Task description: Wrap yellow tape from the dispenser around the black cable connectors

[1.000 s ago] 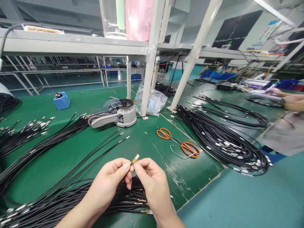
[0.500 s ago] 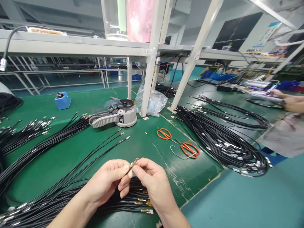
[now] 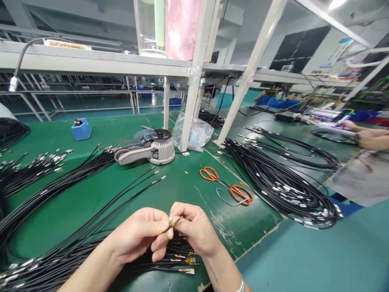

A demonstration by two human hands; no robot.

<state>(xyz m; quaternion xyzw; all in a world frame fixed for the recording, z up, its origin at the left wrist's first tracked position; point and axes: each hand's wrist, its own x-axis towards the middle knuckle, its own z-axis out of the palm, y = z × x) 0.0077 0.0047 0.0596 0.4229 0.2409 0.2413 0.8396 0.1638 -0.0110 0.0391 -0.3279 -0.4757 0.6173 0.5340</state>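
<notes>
My left hand (image 3: 139, 235) and my right hand (image 3: 194, 229) meet low in the middle of the view, both pinched on the tip of one thin black cable (image 3: 172, 225). A small yellow-taped end (image 3: 175, 221) shows between the fingertips. Under my hands lies a bundle of black cables with gold and yellow ends (image 3: 179, 259) on the green mat (image 3: 100, 198). Three single black cables (image 3: 136, 186) run up to the right of that bundle.
A grey tape dispenser (image 3: 152, 150) stands mid-table beside a white shelf post (image 3: 194, 81). Orange scissors (image 3: 226, 184) lie right of centre. A big coil of black cables (image 3: 282, 182) fills the right side, more bundles (image 3: 33, 170) the left. Another person's hands (image 3: 364, 136) work far right. A blue box (image 3: 79, 129) sits at the back left.
My hands have sunk slightly lower and closed tighter round the cable tip; the yellow-taped end, sticking out a second ago, is now mostly hidden between my fingers.
</notes>
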